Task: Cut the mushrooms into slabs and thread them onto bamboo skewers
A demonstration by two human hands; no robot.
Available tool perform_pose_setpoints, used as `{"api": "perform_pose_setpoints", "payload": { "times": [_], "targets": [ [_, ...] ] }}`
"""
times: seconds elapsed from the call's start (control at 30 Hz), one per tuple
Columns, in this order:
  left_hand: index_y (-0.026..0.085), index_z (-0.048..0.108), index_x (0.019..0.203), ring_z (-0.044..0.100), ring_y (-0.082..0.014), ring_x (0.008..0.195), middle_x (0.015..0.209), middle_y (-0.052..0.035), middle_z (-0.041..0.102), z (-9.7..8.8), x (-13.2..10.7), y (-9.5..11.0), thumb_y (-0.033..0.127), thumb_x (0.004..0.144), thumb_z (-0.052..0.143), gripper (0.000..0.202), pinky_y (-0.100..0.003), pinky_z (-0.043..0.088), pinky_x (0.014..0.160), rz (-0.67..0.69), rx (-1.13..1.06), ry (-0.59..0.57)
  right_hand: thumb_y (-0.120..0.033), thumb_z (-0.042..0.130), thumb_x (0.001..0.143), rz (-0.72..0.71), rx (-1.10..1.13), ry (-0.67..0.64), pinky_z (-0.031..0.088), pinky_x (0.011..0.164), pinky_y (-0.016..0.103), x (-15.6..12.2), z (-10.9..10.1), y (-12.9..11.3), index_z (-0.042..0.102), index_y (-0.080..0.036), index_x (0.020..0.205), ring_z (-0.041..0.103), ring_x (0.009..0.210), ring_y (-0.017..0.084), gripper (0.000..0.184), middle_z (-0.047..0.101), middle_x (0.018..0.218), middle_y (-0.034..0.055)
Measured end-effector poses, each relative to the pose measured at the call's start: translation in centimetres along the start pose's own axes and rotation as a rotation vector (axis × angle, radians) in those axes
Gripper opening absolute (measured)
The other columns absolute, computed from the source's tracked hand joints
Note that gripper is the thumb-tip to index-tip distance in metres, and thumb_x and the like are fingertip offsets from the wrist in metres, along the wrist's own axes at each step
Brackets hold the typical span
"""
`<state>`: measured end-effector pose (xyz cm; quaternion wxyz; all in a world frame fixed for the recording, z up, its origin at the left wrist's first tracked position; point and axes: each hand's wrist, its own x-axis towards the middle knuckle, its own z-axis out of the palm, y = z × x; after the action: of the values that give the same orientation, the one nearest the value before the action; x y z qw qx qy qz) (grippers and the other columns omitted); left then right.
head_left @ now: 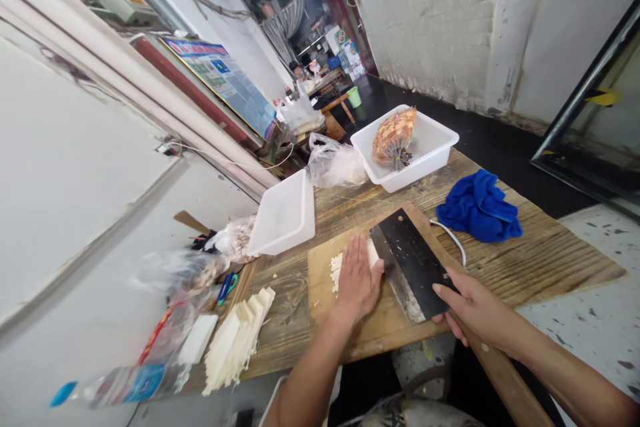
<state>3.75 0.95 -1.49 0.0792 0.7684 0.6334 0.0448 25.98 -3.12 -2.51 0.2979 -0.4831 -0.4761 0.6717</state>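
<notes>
The left hand (357,280) lies flat (palm downward, pointing forward), while the right hand (466,299) curls in a grip.

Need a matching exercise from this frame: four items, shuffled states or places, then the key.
Column 1
1. left hand
2. right hand
3. cloth
4. orange-brown bundle

Column 2
A. inside a white tub
B. gripping the cleaver
C. laid flat over pale pieces on the cutting board
D. blue, crumpled on the wooden table

Pairs: 1-C, 2-B, 3-D, 4-A
</notes>
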Motion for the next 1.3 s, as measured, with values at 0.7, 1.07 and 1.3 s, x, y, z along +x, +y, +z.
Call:
{"api": "perform_pose_setpoints", "payload": {
  "times": [0.7, 1.07, 1.3],
  "targets": [
    [0.004, 0.016, 0.15, 0.008, -0.0219, 0.147, 0.158, -0.0179, 0.016, 0.3, 0.2, 0.1, 0.046, 0.098, 0.012, 0.066, -0.046, 0.012, 0.122, -0.023, -0.019, -0.009, -0.055, 0.047, 0.076, -0.001, 0.018, 0.005, 0.042, 0.036, 0.024, 2.4, 1.5, -1.1, 0.034, -0.025, 0.088, 0.051, 0.04, 0.012, 0.035, 0.062, 0.061, -0.0026],
    [0.0, 0.014, 0.149, 0.005, -0.022, 0.147, 0.158, -0.0183, 0.011, -0.1, 0.2, 0.2, 0.048, 0.098, 0.009, 0.071, -0.044, 0.011, 0.122, -0.027, -0.047, -0.046, -0.045, 0.044, 0.081, -0.006, 0.006, 0.007, 0.04, 0.036, 0.022, 2.7, 2.9, -1.2, 0.037, -0.023, 0.089, 0.052, 0.038, 0.012, 0.025, 0.056, 0.052, -0.0052],
    [0.0, 0.015, 0.149, 0.005, -0.0223, 0.147, 0.158, -0.0193, 0.012, -0.2, 0.2, 0.1, 0.049, 0.098, 0.01, 0.072, -0.043, 0.011, 0.122, -0.024, -0.074, -0.028, -0.039, 0.042, 0.085, 0.03, 0.002, -0.042, 0.035, 0.031, 0.02, 1.5, 3.4, -1.1, 0.038, -0.022, 0.094, 0.051, 0.035, 0.015, 0.02, 0.044, 0.04, -0.0097]
  ]
}}
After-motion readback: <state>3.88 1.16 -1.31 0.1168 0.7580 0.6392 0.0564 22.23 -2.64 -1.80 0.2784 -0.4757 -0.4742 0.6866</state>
